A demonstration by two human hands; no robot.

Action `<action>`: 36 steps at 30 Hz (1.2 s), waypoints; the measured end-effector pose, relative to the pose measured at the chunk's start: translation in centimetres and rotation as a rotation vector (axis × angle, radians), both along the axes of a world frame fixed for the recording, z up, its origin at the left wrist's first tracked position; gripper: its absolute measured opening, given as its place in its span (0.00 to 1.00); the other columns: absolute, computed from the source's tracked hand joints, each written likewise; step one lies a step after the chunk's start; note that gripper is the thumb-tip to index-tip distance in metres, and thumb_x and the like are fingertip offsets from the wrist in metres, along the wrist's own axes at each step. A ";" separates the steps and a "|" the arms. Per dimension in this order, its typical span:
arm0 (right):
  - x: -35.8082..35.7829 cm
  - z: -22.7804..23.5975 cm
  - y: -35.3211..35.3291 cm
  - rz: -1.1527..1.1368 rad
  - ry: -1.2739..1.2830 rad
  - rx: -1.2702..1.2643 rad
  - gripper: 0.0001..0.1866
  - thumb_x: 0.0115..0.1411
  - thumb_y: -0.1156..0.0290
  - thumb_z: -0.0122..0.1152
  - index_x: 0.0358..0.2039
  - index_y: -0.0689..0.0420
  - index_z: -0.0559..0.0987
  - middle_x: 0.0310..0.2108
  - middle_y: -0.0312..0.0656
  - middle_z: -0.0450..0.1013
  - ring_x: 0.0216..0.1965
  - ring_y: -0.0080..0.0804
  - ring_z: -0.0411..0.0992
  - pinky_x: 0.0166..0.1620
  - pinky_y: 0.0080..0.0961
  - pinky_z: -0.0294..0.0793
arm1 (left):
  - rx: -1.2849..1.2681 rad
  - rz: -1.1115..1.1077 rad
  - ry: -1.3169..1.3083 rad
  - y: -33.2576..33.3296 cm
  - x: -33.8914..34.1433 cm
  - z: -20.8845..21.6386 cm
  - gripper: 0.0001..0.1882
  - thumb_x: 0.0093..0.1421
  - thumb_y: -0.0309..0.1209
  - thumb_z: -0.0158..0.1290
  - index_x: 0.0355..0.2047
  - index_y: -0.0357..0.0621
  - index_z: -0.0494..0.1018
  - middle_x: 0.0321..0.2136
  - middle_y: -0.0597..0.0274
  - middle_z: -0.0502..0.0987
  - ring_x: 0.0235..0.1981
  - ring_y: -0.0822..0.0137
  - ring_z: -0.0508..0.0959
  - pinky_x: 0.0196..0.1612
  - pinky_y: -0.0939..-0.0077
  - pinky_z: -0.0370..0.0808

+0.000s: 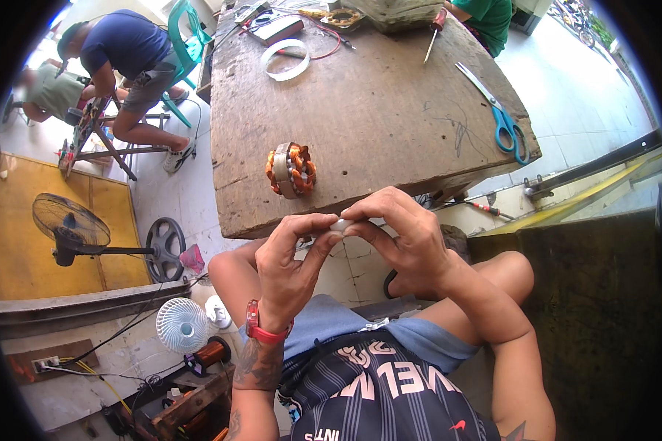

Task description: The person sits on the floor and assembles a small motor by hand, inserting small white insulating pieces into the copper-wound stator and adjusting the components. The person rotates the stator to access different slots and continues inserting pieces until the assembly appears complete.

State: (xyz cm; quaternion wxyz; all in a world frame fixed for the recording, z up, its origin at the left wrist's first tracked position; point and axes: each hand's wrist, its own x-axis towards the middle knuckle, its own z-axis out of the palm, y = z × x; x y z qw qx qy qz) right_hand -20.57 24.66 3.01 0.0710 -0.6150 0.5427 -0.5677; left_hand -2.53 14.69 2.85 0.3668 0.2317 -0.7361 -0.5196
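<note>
Between the fingertips of both hands is a small whitish piece, mostly covered by the fingers, so its kind does not show. My left hand pinches one end with thumb and forefinger. From the other side my right hand pinches it the same way. Both hands are just off the near edge of the wooden table, above my lap. On the table, a little beyond my left hand, stands a motor stator with copper windings around a grey metal core.
Blue-handled scissors, a screwdriver and a white tape roll lie on the table. Thin wire scraps are near the scissors. A standing fan, a small white fan and a copper wire spool are left. Other people work beyond.
</note>
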 end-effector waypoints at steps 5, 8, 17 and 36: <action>0.1 -0.1 -0.2 -0.003 0.020 -0.004 0.13 0.60 0.78 0.72 0.45 0.59 0.82 0.38 0.42 0.80 0.40 0.41 0.78 0.42 0.36 0.79 | -0.067 0.048 -0.056 0.0 0.3 0.0 0.10 0.63 0.22 0.66 0.45 0.37 0.82 0.39 0.56 0.85 0.39 0.69 0.85 0.44 0.75 0.82; 0.3 -0.4 -0.4 0.006 0.003 0.006 0.12 0.61 0.78 0.71 0.45 0.60 0.81 0.38 0.43 0.79 0.41 0.41 0.78 0.42 0.36 0.79 | -0.069 0.078 -0.060 0.4 0.3 -0.2 0.09 0.63 0.21 0.65 0.43 0.37 0.82 0.38 0.56 0.84 0.39 0.69 0.85 0.44 0.76 0.81; 1.6 -1.5 -0.5 0.101 -0.060 0.021 0.12 0.61 0.78 0.70 0.45 0.59 0.82 0.38 0.42 0.78 0.43 0.43 0.79 0.46 0.37 0.81 | 0.175 -0.090 -0.028 0.6 2.1 0.1 0.13 0.69 0.18 0.57 0.52 0.36 0.73 0.46 0.60 0.79 0.48 0.71 0.81 0.52 0.78 0.79; -2.3 -2.2 -3.4 -0.212 0.082 0.066 0.09 0.63 0.75 0.66 0.44 0.59 0.82 0.37 0.46 0.80 0.43 0.45 0.78 0.48 0.37 0.78 | -0.464 0.214 -0.349 -5.8 2.3 -3.8 0.31 0.66 0.43 0.65 0.61 0.33 0.73 0.64 0.44 0.72 0.67 0.47 0.68 0.69 0.56 0.64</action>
